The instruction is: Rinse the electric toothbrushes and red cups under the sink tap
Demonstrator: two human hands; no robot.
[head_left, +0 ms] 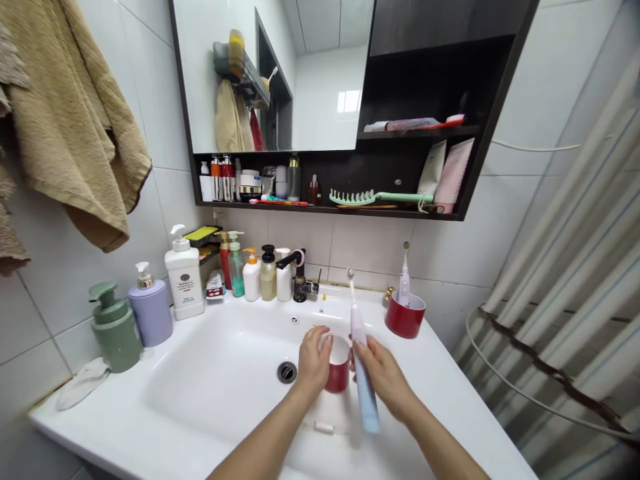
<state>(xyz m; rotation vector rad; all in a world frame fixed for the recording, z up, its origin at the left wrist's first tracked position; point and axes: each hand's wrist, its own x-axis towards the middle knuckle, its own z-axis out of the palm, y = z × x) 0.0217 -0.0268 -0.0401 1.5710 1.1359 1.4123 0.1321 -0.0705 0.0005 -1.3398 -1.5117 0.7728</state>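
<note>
Over the sink basin, my left hand (314,360) is closed around the left side of a red cup (339,377) with a white inside. My right hand (383,373) grips an electric toothbrush (361,360), pink at the top and light blue at the base. The brush stands nearly upright, head up, just right of the cup. Part of my right fingers is hidden behind the handle. A second red cup (404,321) rests on the counter at the right, with another electric toothbrush (404,283) standing in it.
The white sink (215,373) has a drain (287,372) left of my hands and a black faucet (299,277) behind. Pump bottles (186,283) line the back and left. A shelf cabinet (390,163) hangs above. A folded curtain (565,280) hangs at the right.
</note>
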